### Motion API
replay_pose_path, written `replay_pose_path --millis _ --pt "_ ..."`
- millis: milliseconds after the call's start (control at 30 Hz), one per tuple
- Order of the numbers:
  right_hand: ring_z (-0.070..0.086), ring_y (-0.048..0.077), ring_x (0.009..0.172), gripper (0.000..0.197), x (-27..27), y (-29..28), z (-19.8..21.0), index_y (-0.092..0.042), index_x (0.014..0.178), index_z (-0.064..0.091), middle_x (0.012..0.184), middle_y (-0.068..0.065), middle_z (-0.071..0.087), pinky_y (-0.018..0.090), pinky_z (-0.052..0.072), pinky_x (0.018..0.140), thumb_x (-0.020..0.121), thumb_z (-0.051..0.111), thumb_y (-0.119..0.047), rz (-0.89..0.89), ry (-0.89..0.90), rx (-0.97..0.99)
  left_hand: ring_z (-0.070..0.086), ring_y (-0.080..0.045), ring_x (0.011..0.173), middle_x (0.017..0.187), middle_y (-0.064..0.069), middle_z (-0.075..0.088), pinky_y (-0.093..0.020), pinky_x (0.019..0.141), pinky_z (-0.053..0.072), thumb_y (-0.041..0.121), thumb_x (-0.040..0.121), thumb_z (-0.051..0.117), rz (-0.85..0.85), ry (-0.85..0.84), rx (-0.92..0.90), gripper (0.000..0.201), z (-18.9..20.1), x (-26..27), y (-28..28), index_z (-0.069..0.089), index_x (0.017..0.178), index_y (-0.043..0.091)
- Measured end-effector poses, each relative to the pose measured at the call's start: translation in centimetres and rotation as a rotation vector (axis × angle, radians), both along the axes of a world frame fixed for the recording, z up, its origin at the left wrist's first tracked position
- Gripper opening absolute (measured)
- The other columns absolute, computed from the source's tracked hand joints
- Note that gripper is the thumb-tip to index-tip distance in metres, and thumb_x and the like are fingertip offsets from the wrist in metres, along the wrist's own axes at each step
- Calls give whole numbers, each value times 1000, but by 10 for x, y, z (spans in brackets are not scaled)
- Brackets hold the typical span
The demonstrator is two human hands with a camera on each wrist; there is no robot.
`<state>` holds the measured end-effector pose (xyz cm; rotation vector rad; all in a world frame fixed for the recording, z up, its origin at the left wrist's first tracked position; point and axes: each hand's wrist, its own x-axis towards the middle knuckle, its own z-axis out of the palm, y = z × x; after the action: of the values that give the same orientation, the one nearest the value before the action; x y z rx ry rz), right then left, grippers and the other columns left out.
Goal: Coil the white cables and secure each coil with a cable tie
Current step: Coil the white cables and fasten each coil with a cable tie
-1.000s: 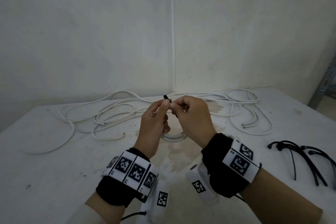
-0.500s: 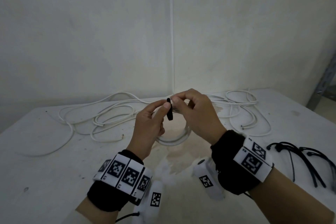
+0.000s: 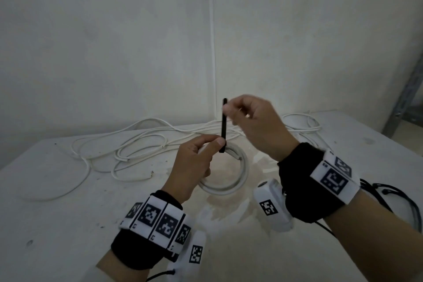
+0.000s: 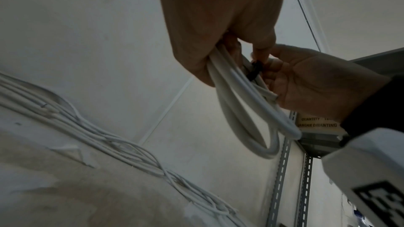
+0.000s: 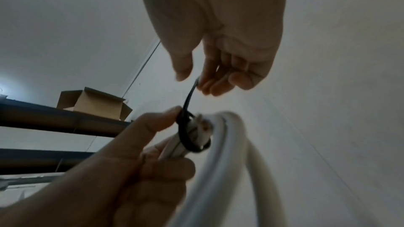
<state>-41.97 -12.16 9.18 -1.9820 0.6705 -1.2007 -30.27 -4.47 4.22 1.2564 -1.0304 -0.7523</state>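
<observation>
A coil of white cable [image 3: 231, 181] hangs above the table, gripped at its top by my left hand [image 3: 196, 162], whose thumb presses the head of a black cable tie [image 3: 223, 126]. The tie loops around the coil's strands [image 5: 192, 135]. My right hand [image 3: 251, 121] pinches the tie's free tail near its tip, well above the coil. In the left wrist view the coil [image 4: 247, 110] hangs from my left hand's fingers [image 4: 218, 23] and the tie [image 4: 254, 72] shows beside my right hand [image 4: 317, 84].
Loose white cables [image 3: 128, 149] sprawl across the back of the white table [image 3: 57, 213], reaching its right rear corner [image 3: 302, 121]. Several spare black cable ties [image 3: 389, 192] lie at the right edge. Walls meet in a corner behind. Metal shelving stands to the right.
My right hand has risen up and away with the tie's tail, so a long black strip now stands above my left thumb. Both hands and the coil have lifted slightly.
</observation>
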Motion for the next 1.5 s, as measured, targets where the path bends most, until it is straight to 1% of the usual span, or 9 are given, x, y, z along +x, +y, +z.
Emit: replay_pose_path --millis 100,233,433,667,800,967,1100,1300,1500 --pt "51 -1 58 14 1 6 -15 -19 72 62 66 -8 60 11 41 59 86 62 -18 87 107 12 28 -6 38 39 10 35 -22 44 27 20 88 58 15 7 -12 13 2 0 1 69 81 18" --pt "57 14 63 22 1 7 -20 -20 67 59 66 3 62 31 47 63 87 60 -12 83 39 22 28 -6 38 39 11 35 -21 42 28 27 87 58 19 -10 -27 17 4 -2 1 69 82 15" --pt "47 14 56 19 1 12 -21 -10 70 54 66 16 60 23 39 55 88 57 -11 -36 29 -89 32 -4 33 38 13 48 -15 36 28 16 85 61 14 -51 -52 8 8 -6 2 67 81 16" --pt "48 12 53 25 6 11 -22 -17 65 50 55 -7 53 21 39 54 87 58 -12 -179 -14 -124 45 4 38 46 16 56 -6 43 32 13 85 63 64 -112 -124 12 5 -10 2 68 75 17" --pt "49 17 53 28 10 11 -23 -19 62 48 56 -1 53 30 43 58 88 57 -11 -193 -32 -89 46 5 38 60 9 60 -5 43 32 14 84 63 67 -121 -117 9 3 -7 2 68 75 15" --pt "57 34 73 19 7 8 -25 -13 73 55 74 14 63 41 47 72 92 52 -15 27 18 -1 33 -3 33 40 14 49 -15 37 29 21 86 62 39 -107 -42 11 5 2 6 67 83 11" --pt "59 21 88 40 4 9 -40 -10 94 61 93 11 64 31 45 81 89 37 -42 144 144 53 25 -5 35 38 12 34 -18 39 25 26 85 61 74 10 -38 13 12 15 3 61 77 15" --pt "52 5 51 31 7 13 -42 -8 75 49 58 -1 54 14 38 53 97 35 -25 178 118 155 40 -9 46 55 2 42 -23 51 40 16 93 48 8 149 -5 19 13 22 5 58 77 14" --pt "49 8 47 32 7 3 -44 -14 70 41 57 -1 43 16 32 46 98 35 -26 68 85 200 59 -4 66 71 5 61 -22 69 54 13 93 49 -130 32 85 15 1 36 18 63 93 16"
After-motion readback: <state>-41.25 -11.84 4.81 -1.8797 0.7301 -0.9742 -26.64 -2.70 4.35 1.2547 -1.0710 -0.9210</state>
